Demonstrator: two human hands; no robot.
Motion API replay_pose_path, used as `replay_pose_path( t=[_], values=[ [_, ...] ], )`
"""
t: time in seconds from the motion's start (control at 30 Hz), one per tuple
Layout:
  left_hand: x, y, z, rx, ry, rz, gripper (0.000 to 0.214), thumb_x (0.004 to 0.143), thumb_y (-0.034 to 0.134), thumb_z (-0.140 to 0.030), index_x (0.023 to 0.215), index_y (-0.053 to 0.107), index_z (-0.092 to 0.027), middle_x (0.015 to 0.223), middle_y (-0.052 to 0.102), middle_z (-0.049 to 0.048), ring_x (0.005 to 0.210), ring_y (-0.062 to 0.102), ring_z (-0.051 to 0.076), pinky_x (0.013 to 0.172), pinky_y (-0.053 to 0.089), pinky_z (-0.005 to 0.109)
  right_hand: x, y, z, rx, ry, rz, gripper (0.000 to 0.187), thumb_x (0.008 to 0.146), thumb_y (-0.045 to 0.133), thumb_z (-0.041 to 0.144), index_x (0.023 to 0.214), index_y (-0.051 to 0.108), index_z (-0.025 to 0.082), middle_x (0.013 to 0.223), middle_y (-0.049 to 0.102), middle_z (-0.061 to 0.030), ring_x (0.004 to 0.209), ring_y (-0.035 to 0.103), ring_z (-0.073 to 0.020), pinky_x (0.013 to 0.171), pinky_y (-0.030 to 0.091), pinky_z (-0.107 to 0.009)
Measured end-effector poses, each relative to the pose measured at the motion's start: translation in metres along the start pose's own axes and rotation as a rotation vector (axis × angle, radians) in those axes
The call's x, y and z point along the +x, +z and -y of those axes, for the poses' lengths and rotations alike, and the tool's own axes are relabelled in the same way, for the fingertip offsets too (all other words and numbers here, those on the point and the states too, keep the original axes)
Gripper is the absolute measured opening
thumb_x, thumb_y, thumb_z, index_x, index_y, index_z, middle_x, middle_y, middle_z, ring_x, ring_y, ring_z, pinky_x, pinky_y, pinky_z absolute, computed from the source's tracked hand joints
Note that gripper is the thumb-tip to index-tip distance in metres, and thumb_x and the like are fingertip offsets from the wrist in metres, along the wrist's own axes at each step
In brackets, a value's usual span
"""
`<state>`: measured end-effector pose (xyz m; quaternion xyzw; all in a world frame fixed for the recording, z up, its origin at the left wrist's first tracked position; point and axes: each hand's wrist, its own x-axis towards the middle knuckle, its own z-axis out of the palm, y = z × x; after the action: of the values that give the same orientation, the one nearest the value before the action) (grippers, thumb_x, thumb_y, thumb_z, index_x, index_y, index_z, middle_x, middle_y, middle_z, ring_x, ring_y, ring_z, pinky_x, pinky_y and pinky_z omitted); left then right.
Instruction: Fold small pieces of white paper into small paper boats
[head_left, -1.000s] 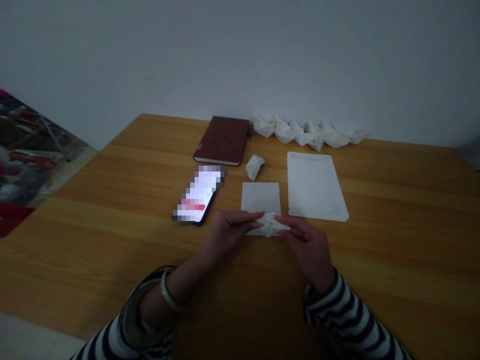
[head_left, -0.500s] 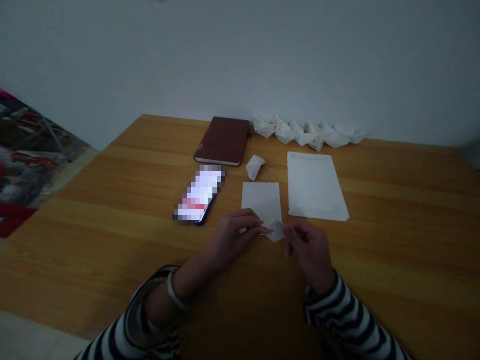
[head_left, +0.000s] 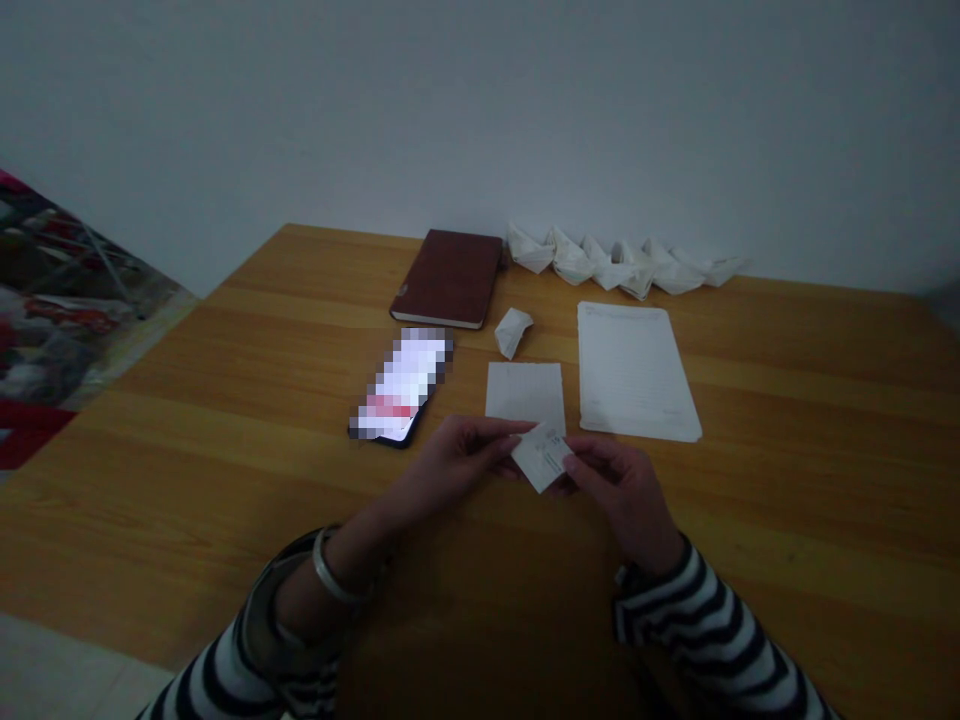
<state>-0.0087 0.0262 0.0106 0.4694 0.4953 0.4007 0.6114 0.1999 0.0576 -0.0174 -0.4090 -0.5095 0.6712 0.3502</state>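
Note:
A small folded paper (head_left: 541,458), diamond-shaped with faint print on it, is held between my two hands above the table. My left hand (head_left: 469,455) pinches its left corner between thumb and fingers. On the opposite corner, my right hand (head_left: 611,482) grips with the thumb on top and the fingers curled beneath. Just behind lies a lined paper sheet (head_left: 525,390), its near edge covered by my hands and the folded piece. Past that sheet sits a small folded paper piece (head_left: 513,332).
A phone (head_left: 405,385) with a lit, blurred screen lies left of the hands. Behind it is a brown notebook (head_left: 450,278). Several folded paper boats (head_left: 574,258) line the wall. To the right rests a stack of lined paper (head_left: 637,370) on the wooden table (head_left: 225,420).
The folded paper has turned and now shows a flat diamond face towards me. My right fingers have moved in under it, and my left hand has shifted its hold slightly.

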Motion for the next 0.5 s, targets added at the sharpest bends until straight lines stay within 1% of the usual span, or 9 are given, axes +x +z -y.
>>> replay_pose_path(
  t=[0.13, 0.23, 0.33, 0.4, 0.43, 0.5],
  values=[
    [-0.0007, -0.0028, -0.0058, -0.027, -0.027, 0.062, 0.031, 0.090, 0.062, -0.021, 0.120, 0.068, -0.015, 0.104, 0.077, 0.0091, 0.085, 0.071, 0.014, 0.079, 0.056, 0.024, -0.0003, 0.0000, 0.0012, 0.050, 0.001, -0.034, 0.011, 0.077, 0.071, 0.025, 0.086, 0.074, 0.018, 0.071, 0.077, -0.0037, 0.055, 0.071, -0.0136, 0.053, 0.059, -0.022],
    [-0.0007, -0.0029, -0.0041, -0.024, -0.028, 0.054, 0.027, 0.088, 0.065, -0.022, 0.114, 0.072, -0.015, 0.100, 0.078, 0.0082, 0.085, 0.071, 0.014, 0.081, 0.054, 0.024, -0.0010, 0.0016, 0.0004, 0.072, -0.026, -0.086, 0.008, 0.075, 0.071, 0.021, 0.082, 0.075, 0.019, 0.067, 0.076, -0.0023, 0.052, 0.070, -0.0124, 0.051, 0.058, -0.020],
    [-0.0011, -0.0028, -0.0015, -0.050, -0.027, 0.028, 0.022, 0.085, 0.068, -0.021, 0.105, 0.075, -0.016, 0.093, 0.079, 0.0062, 0.083, 0.071, 0.015, 0.082, 0.054, 0.026, -0.0015, 0.0020, -0.0008, 0.096, -0.062, -0.102, 0.009, 0.073, 0.069, 0.016, 0.078, 0.074, 0.021, 0.062, 0.074, 0.0005, 0.051, 0.069, -0.0118, 0.050, 0.057, -0.020],
    [-0.0018, -0.0022, -0.0016, -0.073, -0.038, 0.031, 0.021, 0.084, 0.069, -0.022, 0.103, 0.076, -0.016, 0.095, 0.078, 0.0063, 0.086, 0.071, 0.016, 0.085, 0.053, 0.027, -0.0015, 0.0020, -0.0013, 0.084, -0.080, -0.105, 0.010, 0.074, 0.067, 0.015, 0.077, 0.074, 0.022, 0.062, 0.074, 0.0014, 0.052, 0.068, -0.0117, 0.051, 0.057, -0.021],
    [-0.0023, -0.0015, -0.0023, -0.085, -0.047, 0.038, 0.024, 0.084, 0.070, -0.022, 0.106, 0.075, -0.016, 0.098, 0.078, 0.0067, 0.089, 0.071, 0.017, 0.087, 0.053, 0.028, -0.0014, 0.0021, -0.0014, 0.067, -0.092, -0.107, 0.011, 0.074, 0.066, 0.014, 0.077, 0.074, 0.022, 0.063, 0.074, 0.0015, 0.052, 0.068, -0.0117, 0.052, 0.058, -0.021],
    [-0.0032, 0.0007, -0.0045, -0.123, -0.073, 0.033, 0.034, 0.085, 0.069, -0.025, 0.119, 0.069, -0.018, 0.104, 0.076, 0.0071, 0.092, 0.071, 0.018, 0.088, 0.053, 0.029, -0.0016, 0.0026, -0.0016, 0.012, -0.132, -0.120, 0.012, 0.075, 0.065, 0.014, 0.077, 0.074, 0.022, 0.064, 0.073, 0.0017, 0.054, 0.068, -0.0119, 0.054, 0.057, -0.022]
  ],
)
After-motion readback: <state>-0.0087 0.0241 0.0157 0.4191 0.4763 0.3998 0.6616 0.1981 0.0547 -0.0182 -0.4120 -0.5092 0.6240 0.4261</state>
